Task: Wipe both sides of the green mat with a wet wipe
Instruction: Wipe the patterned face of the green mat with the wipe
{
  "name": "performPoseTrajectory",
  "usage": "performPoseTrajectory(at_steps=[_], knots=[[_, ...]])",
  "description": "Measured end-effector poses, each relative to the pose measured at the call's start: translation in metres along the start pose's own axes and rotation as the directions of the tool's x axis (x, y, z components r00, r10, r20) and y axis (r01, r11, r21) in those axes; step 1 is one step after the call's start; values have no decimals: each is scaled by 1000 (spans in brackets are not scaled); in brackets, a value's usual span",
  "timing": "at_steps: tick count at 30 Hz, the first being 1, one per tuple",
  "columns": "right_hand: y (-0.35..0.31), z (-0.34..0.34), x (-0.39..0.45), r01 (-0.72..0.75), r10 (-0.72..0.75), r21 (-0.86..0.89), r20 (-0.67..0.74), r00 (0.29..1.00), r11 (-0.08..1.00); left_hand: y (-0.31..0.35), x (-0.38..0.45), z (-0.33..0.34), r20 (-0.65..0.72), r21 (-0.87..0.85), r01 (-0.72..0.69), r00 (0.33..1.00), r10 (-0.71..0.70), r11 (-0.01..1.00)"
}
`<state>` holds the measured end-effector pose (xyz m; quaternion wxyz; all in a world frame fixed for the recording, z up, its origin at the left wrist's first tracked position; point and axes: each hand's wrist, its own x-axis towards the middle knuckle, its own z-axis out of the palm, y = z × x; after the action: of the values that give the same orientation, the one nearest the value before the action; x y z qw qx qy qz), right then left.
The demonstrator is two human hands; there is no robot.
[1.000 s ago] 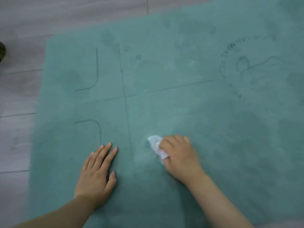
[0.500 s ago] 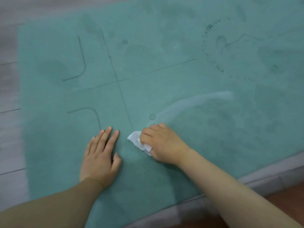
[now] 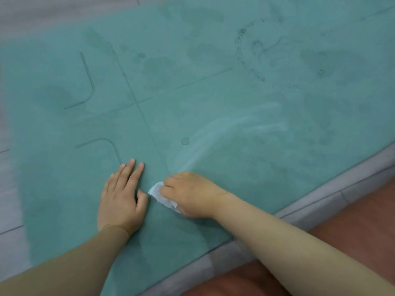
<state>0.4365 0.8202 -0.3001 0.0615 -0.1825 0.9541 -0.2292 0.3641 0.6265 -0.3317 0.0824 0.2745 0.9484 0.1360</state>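
We are pressing our flat, released left hand (image 3: 119,201) on the flat green rubber mat (image 3: 213,99) spread over the floor while our right hand (image 3: 190,194) is gripping the crumpled white wet wipe (image 3: 161,196), a damp streak arcing toward two o'clock, most of this face and the underside remaining.

Indoor room, likely a home or an exercise space; cannot tell which. Floor (image 3: 12,238) of pale grey wood-look planks with thin dark seams. Green mat (image 3: 213,99) spread flat on it, printed with alignment lines, small dots and a round logo ringed by lettering, as on a yoga mat. Along the mat's near edge a grey strip (image 3: 310,212) with joints, then a reddish-brown surface (image 3: 363,227) beyond it. Bare forearms reach in at floor level.
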Motion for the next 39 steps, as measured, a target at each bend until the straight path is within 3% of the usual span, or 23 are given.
performPoseTrajectory(at_steps=[2, 4, 6, 7, 8, 9, 10, 12, 14, 15, 17, 19, 20, 22, 24, 25, 26, 28, 30, 32, 34, 36, 39], knots=[[38, -19, -15, -33, 35, -115, 15, 999, 993, 0, 0, 0, -14, -10, -5, 1000, 5, 1000], [104, -42, -53, -416, 361, -110, -331, 872, 903, 0, 0, 0, -27, -12, -5, 1000, 4, 1000], [162, -73, -113, -854, 757, 153, -559, 340, 497, 1, -1, 0, -35, -5, -2, 999, 2, 1000], [180, -80, -138, -920, 850, 316, -525, 34, 231, 2, 0, 0, -36, -2, -3, 999, 3, 1000], [186, -81, -147, -905, 856, 414, -501, -132, 102, 2, 0, -1, -35, -1, -4, 999, 4, 1000], [183, -76, -141, -922, 842, 366, -531, -99, 123, 2, 1, -1, -32, 0, -3, 999, 3, 1000], [171, -68, -126, -923, 802, 265, -592, 74, 280, 2, 1, -1, -27, 5, 0, 1000, 0, 1000], [122, -44, -89, -695, 599, 64, -566, 566, 716, 0, 0, -3, -16, 20, 7, 1000, -7, 1000], [58, -18, -68, -234, 223, -10, -266, 938, 972, 0, 1, -3, -5, 27, -1, 1000, 1, 1000], [33, -12, -67, -23, 23, 14, -64, 998, 1000, 0, 1, -4, -5, 28, -1, 1000, 1, 1000], [40, -17, -74, 224, -223, 15, 145, 964, 975, 0, 1, -4, 3, 36, 5, 1000, -5, 999], [95, -41, -83, -51, 46, -75, -57, 997, 996, 0, 1, -4, 14, 40, 5, 1000, -5, 999], [131, -58, -93, -346, 317, -106, -222, 922, 932, -1, 1, -4, 16, 40, 4, 1000, -5, 999], [195, -99, -134, -855, 778, 4, -418, 470, 519, -3, 2, -4, 23, 40, 8, 1000, -9, 999], [214, -117, -161, -960, 916, 267, -399, -35, 79, -3, 0, -4, 23, 45, 10, 1000, -11, 999], [206, -111, -156, -952, 916, 305, -385, -112, 12, -2, 0, -4, 22, 51, 5, 1000, -6, 999], [190, -98, -141, -955, 894, 282, -445, -48, 89, -2, 1, -4, 24, 56, 1, 1000, -2, 998], [142, -60, -94, -831, 731, 170, -588, 347, 530, -2, 2, -4, 28, 60, 4, 1000, -6, 998], [74, -32, -55, -453, 427, 13, -359, 830, 891, 0, 3, -5, 21, 56, 18, 1000, -20, 998], [34, -20, -52, -96, 96, -6, -33, 995, 995, 2, 2, -6, 17, 59, 20, 1000, -21, 998], [57, -30, -71, -125, 126, 28, -45, 991, 992, 2, 3, -8, 25, 62, 12, 1000, -13, 998], [104, -48, -104, -482, 456, -53, -248, 855, 875, 0, 3, -7, 37, 64, 11, 999, -13, 998], [162, -89, -176, -956, 910, 68, -331, 248, 285, -1, 3, -6, 41, 55, 11, 999, -13, 998]])
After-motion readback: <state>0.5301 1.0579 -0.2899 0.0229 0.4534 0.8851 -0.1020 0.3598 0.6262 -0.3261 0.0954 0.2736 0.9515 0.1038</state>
